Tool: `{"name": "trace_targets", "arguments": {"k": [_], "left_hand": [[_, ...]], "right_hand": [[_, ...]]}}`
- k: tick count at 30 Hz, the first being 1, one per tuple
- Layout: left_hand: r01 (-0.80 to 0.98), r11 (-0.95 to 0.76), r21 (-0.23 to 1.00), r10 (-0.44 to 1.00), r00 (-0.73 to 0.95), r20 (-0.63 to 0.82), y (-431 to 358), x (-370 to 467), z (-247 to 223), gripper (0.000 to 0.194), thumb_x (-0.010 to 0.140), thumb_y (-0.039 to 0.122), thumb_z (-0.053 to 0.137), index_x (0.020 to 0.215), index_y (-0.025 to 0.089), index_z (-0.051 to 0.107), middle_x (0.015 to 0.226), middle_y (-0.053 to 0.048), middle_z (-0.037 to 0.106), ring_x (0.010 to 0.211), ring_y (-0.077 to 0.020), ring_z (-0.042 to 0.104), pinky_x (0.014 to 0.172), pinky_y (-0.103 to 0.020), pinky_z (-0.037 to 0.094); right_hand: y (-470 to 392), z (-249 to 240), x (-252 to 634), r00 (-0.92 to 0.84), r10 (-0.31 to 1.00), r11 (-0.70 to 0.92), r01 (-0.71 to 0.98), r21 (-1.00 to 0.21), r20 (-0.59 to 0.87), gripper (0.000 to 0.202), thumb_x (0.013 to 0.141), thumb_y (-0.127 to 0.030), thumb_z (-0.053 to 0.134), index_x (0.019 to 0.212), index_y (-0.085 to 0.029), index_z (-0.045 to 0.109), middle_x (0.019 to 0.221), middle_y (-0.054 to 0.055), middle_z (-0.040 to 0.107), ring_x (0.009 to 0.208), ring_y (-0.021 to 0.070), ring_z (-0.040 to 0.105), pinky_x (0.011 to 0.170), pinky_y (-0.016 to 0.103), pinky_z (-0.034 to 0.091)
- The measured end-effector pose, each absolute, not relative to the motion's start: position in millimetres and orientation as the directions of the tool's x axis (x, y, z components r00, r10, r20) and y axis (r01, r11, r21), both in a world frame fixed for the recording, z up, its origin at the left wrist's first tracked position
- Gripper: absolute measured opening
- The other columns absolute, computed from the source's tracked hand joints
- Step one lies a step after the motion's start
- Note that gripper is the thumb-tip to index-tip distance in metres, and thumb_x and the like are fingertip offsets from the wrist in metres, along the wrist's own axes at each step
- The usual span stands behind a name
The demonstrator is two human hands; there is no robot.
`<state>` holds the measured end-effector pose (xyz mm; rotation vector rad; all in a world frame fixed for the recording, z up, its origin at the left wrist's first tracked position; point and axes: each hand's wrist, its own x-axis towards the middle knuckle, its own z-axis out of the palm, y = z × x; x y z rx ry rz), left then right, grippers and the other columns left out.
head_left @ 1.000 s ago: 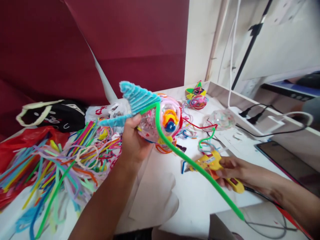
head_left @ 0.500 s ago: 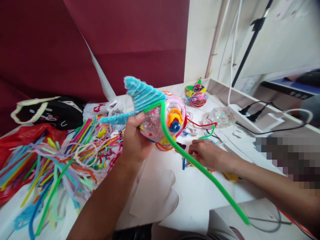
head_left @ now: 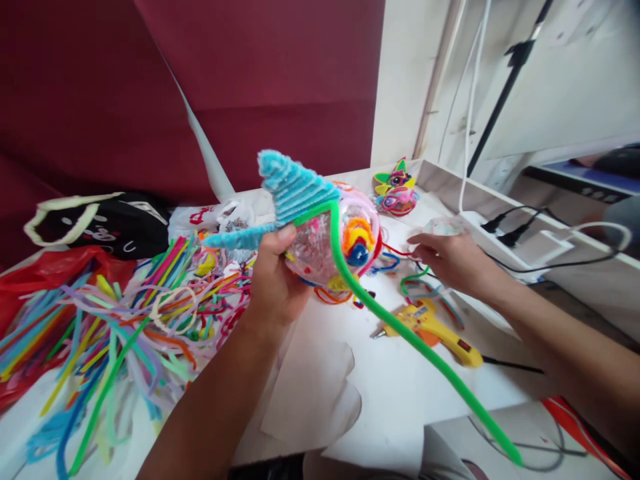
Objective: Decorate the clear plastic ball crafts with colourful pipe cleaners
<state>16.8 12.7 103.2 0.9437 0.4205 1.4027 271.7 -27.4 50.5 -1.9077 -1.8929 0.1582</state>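
Observation:
My left hand (head_left: pixel 280 277) grips a fish craft with a clear body (head_left: pixel 313 243), orange, yellow and blue eye rings, and a ribbed light-blue fin (head_left: pixel 295 183) rising from its top. A long green pipe cleaner (head_left: pixel 425 350) bends over the body, and its loose end hangs down to the lower right. Beyond the fish, my right hand (head_left: pixel 453 263) reaches over the table with its fingers curled together, where a red pipe cleaner (head_left: pixel 397 250) meets the fingertips. What they pinch, if anything, is hidden. A clear rounded piece (head_left: pixel 445 227) sits just behind that hand.
A yellow glue gun (head_left: pixel 433 330) lies below my right hand, its cord running right. Pipe cleaners (head_left: pixel 120 333) are heaped at left beside a black bag (head_left: pixel 105 223). A small colourful craft (head_left: pixel 397 190) stands at the back, left of a white power strip (head_left: pixel 520 247).
My right hand has moved up and away, from above the glue gun to the red pipe cleaner and clear piece. The glue gun now shows fully. My left hand still holds the fish.

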Motion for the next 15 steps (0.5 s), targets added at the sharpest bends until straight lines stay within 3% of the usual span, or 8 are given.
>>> {"name": "trace_targets", "arguments": {"k": [3, 6, 10, 11, 15], "left_hand": [[-0.628, -0.087, 0.773, 0.943, 0.198, 0.266, 12.4, 16.3, 102.6, 0.018, 0.065, 0.031, 0.071, 0.08, 0.021, 0.067, 0.08, 0.0, 0.075, 0.105, -0.028, 0.069, 0.09, -0.035, 0.056], [-0.627, -0.06, 0.777, 0.943, 0.22, 0.251, 12.9, 15.8, 101.2, 0.016, 0.065, 0.03, 0.071, 0.078, 0.022, 0.067, 0.077, 0.001, 0.075, 0.102, -0.0277, 0.069, 0.088, -0.035, 0.057], [-0.628, -0.033, 0.778, 0.947, 0.23, 0.225, 14.0, 16.7, 99.4, 0.017, 0.065, 0.03, 0.07, 0.081, 0.023, 0.067, 0.075, 0.001, 0.074, 0.104, -0.0274, 0.069, 0.088, -0.035, 0.057], [-0.628, -0.028, 0.778, 0.947, 0.233, 0.222, 14.1, 17.2, 99.0, 0.018, 0.065, 0.029, 0.07, 0.082, 0.023, 0.067, 0.075, 0.001, 0.074, 0.104, -0.0277, 0.069, 0.089, -0.036, 0.056], [-0.625, -0.036, 0.78, 0.945, 0.233, 0.23, 13.5, 19.1, 97.9, 0.022, 0.064, 0.029, 0.071, 0.085, 0.023, 0.069, 0.077, 0.0, 0.075, 0.105, -0.029, 0.068, 0.09, -0.038, 0.056]], "right_hand": [[-43.8, 49.7, 289.9, 0.132, 0.945, -0.025, 0.941, -0.337, 0.298, 0.023, 0.086, -0.031, 0.047, 0.089, -0.017, 0.065, 0.072, 0.01, 0.068, 0.065, 0.0249, 0.063, 0.064, 0.034, 0.042], [-74.7, 39.3, 299.0, 0.095, 0.958, 0.001, 0.942, -0.335, 0.269, 0.024, 0.087, -0.039, 0.046, 0.08, -0.02, 0.059, 0.07, 0.008, 0.065, 0.061, 0.022, 0.06, 0.06, 0.033, 0.041], [-117.0, 17.5, 295.6, -0.019, 0.999, 0.002, 0.901, -0.434, -0.035, 0.03, 0.088, -0.049, 0.05, 0.081, -0.023, 0.062, 0.076, 0.005, 0.065, 0.059, 0.018, 0.057, 0.056, 0.03, 0.04], [-124.6, 12.6, 292.1, -0.076, 0.992, 0.022, 0.892, -0.452, -0.102, 0.028, 0.088, -0.049, 0.053, 0.086, -0.023, 0.063, 0.082, 0.005, 0.066, 0.067, 0.0189, 0.06, 0.061, 0.03, 0.043], [-135.5, -0.9, 276.1, -0.062, 0.988, 0.002, 0.92, -0.392, -0.14, 0.033, 0.09, -0.051, 0.05, 0.096, -0.021, 0.064, 0.087, 0.007, 0.066, 0.07, 0.0203, 0.062, 0.065, 0.032, 0.044]]}}
